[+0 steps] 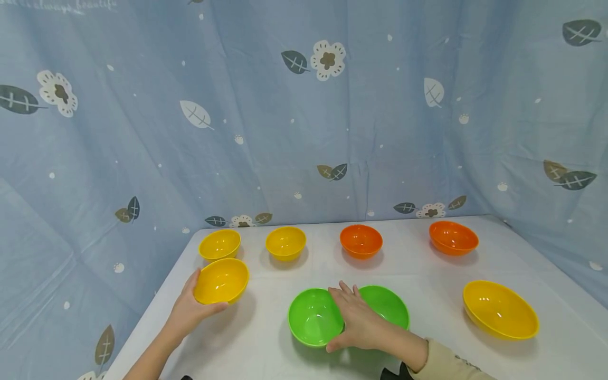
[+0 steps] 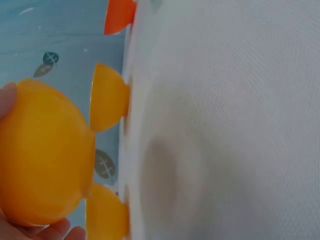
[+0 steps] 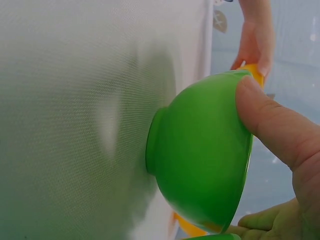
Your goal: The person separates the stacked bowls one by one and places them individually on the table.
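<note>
My left hand (image 1: 190, 311) holds a yellow bowl (image 1: 222, 282) by its side, thumb near the front and fingers at the left. The left wrist view shows this yellow bowl (image 2: 45, 155) raised off the cloth. On the right, my right hand (image 1: 358, 322) grips the rim of a green bowl (image 1: 311, 319); in the right wrist view its thumb (image 3: 265, 112) presses the outside of the green bowl (image 3: 200, 150). I cannot tell whether that bowl's foot touches the table. A second green bowl (image 1: 387, 305) sits just right of it, partly behind my hand.
Along the back of the white table (image 1: 266, 338) stand two yellow bowls, one at the left (image 1: 219, 244) and another yellow bowl (image 1: 286, 245), then an orange bowl (image 1: 361, 244) and another orange bowl (image 1: 453, 240). A larger yellow bowl (image 1: 501, 311) is at right. A blue curtain (image 1: 294, 132) hangs behind.
</note>
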Demonstrator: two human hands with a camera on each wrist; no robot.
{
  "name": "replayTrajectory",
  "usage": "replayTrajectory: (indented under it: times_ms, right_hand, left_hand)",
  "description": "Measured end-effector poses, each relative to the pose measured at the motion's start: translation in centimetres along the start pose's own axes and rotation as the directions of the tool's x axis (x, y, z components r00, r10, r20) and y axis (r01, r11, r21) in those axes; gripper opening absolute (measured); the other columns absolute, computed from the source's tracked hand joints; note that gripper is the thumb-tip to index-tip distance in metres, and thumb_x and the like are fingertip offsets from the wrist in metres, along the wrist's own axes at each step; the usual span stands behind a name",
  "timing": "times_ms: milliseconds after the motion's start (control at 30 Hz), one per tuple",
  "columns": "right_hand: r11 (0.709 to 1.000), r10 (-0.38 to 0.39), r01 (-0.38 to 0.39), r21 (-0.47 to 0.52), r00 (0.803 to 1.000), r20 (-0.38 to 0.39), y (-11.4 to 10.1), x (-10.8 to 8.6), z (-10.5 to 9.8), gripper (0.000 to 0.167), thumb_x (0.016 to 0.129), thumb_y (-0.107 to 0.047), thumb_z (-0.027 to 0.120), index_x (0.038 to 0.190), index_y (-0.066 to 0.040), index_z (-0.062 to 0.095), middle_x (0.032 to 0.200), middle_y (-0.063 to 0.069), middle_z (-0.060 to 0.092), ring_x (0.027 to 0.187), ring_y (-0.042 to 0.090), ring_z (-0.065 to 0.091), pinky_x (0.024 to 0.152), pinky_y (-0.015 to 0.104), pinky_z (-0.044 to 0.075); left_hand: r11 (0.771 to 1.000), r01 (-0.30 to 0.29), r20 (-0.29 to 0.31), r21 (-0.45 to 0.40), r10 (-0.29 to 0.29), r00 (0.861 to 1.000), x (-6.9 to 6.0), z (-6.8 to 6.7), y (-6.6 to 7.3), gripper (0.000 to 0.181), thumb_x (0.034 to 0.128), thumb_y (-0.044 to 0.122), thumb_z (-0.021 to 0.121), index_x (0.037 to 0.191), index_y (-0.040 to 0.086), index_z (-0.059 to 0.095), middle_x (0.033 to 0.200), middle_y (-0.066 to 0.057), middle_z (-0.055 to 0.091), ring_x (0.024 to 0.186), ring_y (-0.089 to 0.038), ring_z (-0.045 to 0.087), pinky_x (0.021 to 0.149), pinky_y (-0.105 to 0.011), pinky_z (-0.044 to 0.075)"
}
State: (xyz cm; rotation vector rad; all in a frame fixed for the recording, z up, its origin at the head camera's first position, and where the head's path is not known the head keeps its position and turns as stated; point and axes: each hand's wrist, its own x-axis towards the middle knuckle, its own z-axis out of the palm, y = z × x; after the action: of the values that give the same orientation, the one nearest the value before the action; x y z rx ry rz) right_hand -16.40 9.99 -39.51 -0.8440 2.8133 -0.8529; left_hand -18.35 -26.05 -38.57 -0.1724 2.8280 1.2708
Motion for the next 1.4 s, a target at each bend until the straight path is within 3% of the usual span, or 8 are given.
replayTrajectory:
  times_ms: [533, 1400]
  right_hand:
    - [1.000, 0.008, -0.008, -0.010, 1.000, 0.008, -0.1, 0.0, 0.0, 0.108, 0.057, -0.043, 0.082, 0.137, 0.008, 0.030, 0.142, 0.028, 0.028, 0.134, 0.044, 0.017, 0.107, 0.058, 0.012]
    - [1.000, 0.010, -0.010, -0.010, 0.999, 0.031, -0.1, 0.0, -0.2, 0.109, 0.057, -0.045, 0.080, 0.137, 0.009, 0.029, 0.143, 0.027, 0.028, 0.134, 0.044, 0.016, 0.106, 0.059, 0.013]
  left_hand:
    - [0.996, 0.090, 0.013, -0.016, -0.090, 0.996, 0.9, -1.1, -2.1, 0.117, 0.0726, 0.041, 0.073, 0.143, -0.003, -0.009, 0.147, -0.031, -0.001, 0.132, -0.047, 0.010, 0.105, -0.061, 0.014]
    - [0.985, 0.170, -0.002, -0.011, -0.170, 0.985, 1.4, -1.8, -4.3, 0.124, 0.0702, 0.045, 0.074, 0.141, -0.005, -0.014, 0.145, -0.034, -0.003, 0.130, -0.049, 0.008, 0.105, -0.061, 0.011]
